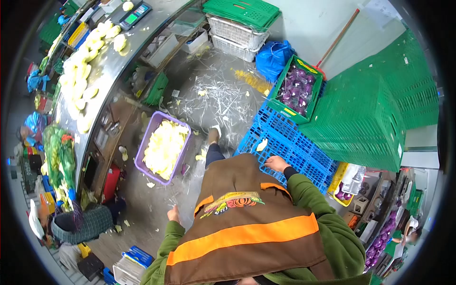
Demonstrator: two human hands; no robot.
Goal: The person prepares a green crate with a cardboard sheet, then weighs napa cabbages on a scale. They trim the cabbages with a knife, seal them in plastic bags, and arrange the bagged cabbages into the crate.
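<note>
My right hand (277, 164) hangs in front of the apron, above the blue plastic pallet (280, 137). Its fingers are loosely curled, and nothing shows in them. My left hand (174, 213) is low beside the brown apron (237, 185), over the floor. It is seen end-on, and its fingers are too small to make out. Forward of it stands a purple basket (137, 161) filled with pale yellow leaves. A green crate (290, 114) of wrapped purple vegetables rests on the pallet's far end.
Tall stacks of green crates (356, 123) stand at the right. A steel table (111, 61) with pale yellow vegetables (78, 78) runs along the left. White strands (216, 102) litter the floor. A blue bag (274, 59) and a red-headed broom (337, 38) are by the wall. Another person (83, 223) is at lower left.
</note>
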